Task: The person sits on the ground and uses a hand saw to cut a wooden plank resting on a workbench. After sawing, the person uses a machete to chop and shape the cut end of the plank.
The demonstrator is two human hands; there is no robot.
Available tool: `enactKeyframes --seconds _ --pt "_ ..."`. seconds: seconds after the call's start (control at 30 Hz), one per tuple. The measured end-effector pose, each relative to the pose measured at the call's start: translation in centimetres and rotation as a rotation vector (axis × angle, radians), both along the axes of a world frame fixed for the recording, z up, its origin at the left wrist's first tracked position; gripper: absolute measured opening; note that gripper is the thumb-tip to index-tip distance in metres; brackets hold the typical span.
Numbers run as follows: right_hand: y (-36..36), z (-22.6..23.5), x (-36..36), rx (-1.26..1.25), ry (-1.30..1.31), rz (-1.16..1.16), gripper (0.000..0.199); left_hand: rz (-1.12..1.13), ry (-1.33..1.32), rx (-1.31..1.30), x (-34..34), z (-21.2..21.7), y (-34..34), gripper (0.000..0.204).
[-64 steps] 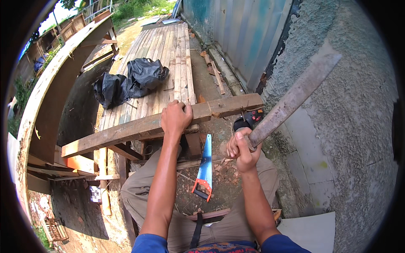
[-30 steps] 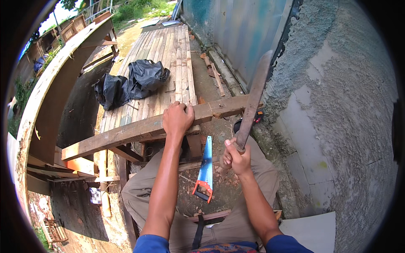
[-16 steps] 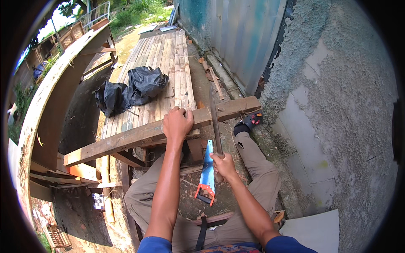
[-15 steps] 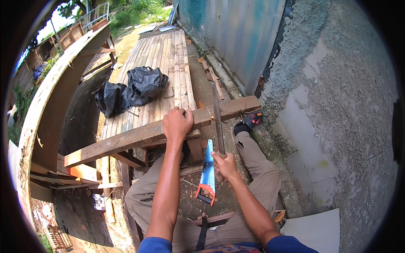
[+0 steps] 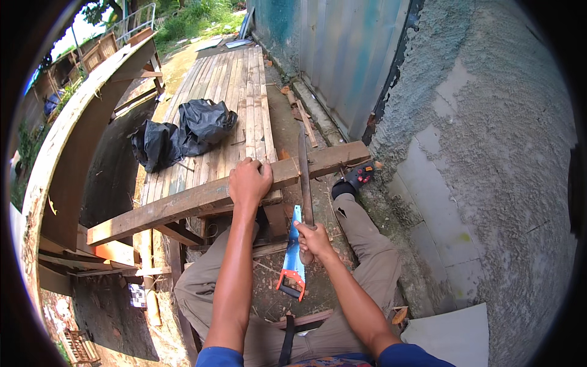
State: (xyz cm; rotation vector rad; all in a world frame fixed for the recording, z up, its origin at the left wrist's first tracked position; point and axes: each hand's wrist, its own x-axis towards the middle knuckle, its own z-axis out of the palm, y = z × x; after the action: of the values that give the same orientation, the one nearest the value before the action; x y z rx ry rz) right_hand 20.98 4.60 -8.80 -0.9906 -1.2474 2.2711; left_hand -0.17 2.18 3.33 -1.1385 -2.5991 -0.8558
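A thick wooden beam (image 5: 183,205) lies across the near end of a slatted bench. My left hand (image 5: 249,183) is wrapped over the top of the beam near its middle. A long dark machete (image 5: 304,165) rests across the beam, right of that hand, its tip pointing away from me. My right hand (image 5: 315,240) is closed around its handle, whose butt shows below the fingers. Below the beam, between my legs, a handsaw (image 5: 293,257) with a blue blade and an orange and black handle lies close beside my right hand.
Black plastic bags (image 5: 205,122) sit on the slatted bench (image 5: 254,92). My right shoe (image 5: 361,175) is by the beam's right end, near the rough grey wall (image 5: 489,153). A curved wooden panel (image 5: 67,165) stands at left. A white sheet (image 5: 449,336) lies at lower right.
The whole view has shifted slightly. My right hand and the machete have moved a little left against the beam; my left hand keeps its place on it.
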Motion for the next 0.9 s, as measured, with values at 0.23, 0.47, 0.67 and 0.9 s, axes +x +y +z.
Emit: enactKeyframes --seconds 0.23,0.47,0.67,0.9 --pt "-0.4 11.6 1.9 0.424 0.313 -0.167 0.027 0.018 0.014 0.013 0.3 -0.7 -1.3 0.04" --pt "1.1 3.2 -1.7 0.834 0.019 -0.374 0.029 0.007 0.049 0.025 0.5 -0.3 -1.0 0.039" --pt "-0.1 1.4 0.3 0.193 -0.02 0.008 0.04 0.005 -0.011 -0.033 0.6 -0.1 -1.2 0.041" --pt "-0.4 13.9 0.9 0.488 0.529 -0.258 0.029 0.016 0.022 -0.009 0.2 -0.5 -1.5 0.04"
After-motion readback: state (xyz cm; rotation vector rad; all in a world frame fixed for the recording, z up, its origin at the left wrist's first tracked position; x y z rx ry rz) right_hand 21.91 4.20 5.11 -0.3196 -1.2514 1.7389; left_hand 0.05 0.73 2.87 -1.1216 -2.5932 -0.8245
